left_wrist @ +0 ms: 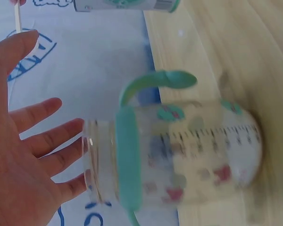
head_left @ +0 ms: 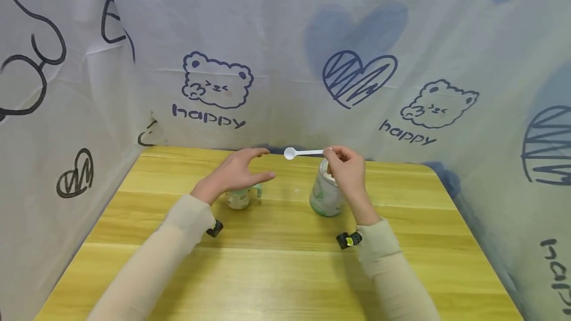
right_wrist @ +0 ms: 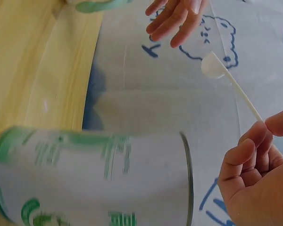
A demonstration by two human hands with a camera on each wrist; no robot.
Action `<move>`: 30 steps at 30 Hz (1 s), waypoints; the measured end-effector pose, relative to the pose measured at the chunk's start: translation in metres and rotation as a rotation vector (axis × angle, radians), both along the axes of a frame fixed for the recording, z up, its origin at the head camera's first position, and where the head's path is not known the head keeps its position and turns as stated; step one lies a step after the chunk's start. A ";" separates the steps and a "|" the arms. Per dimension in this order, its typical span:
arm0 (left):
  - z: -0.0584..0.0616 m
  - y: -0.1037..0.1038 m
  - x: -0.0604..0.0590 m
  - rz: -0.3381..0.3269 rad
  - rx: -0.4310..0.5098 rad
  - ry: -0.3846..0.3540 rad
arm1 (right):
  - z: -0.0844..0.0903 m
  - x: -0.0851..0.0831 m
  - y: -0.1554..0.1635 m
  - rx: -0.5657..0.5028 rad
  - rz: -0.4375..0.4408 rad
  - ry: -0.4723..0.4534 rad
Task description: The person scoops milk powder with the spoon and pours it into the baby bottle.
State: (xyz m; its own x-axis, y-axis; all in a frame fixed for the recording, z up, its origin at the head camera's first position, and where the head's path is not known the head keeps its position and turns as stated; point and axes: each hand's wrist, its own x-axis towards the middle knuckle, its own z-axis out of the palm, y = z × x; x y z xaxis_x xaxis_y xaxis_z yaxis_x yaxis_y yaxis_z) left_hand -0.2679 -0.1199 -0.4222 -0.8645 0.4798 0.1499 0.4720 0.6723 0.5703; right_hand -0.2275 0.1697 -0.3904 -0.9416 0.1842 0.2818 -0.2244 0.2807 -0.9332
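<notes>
— Where is the scoop now?

— The white scoop [head_left: 298,152] is held level in the air toward the far edge of the worktop [head_left: 276,261], its bowl pointing at the left hand. The right hand [head_left: 347,167] pinches the end of its handle with curled fingers, right above the open tin [head_left: 325,193].

— And the left hand?

— The left hand [head_left: 238,170] hovers with straight, spread fingers over the little bottle with green handles [head_left: 241,197], gripping nothing. Bottle and tin stand near each other, about mid-worktop, a bit apart.

— Which step would you say this is?

— I judge the scoop is travelling between tin and bottle. Next it would need to be lined up over the bottle's narrow mouth and tipped there, with the left hand steadying the bottle.

— Anything unclear?

— Whether the scoop bowl carries powder: in the right wrist view I only see its underside [right_wrist: 213,66]. The tin's contents are mostly hidden behind the right hand, the left hand covers the bottle's mouth in the head view, and both wrist views are blurred.
</notes>
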 end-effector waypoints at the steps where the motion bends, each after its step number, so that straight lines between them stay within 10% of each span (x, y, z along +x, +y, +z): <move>1: 0.001 0.004 -0.001 -0.009 0.003 0.004 | 0.000 0.000 0.003 0.004 -0.012 0.009; 30: 0.006 0.097 -0.016 -0.125 0.077 -0.023 | -0.011 0.011 0.076 -0.011 -0.238 -0.006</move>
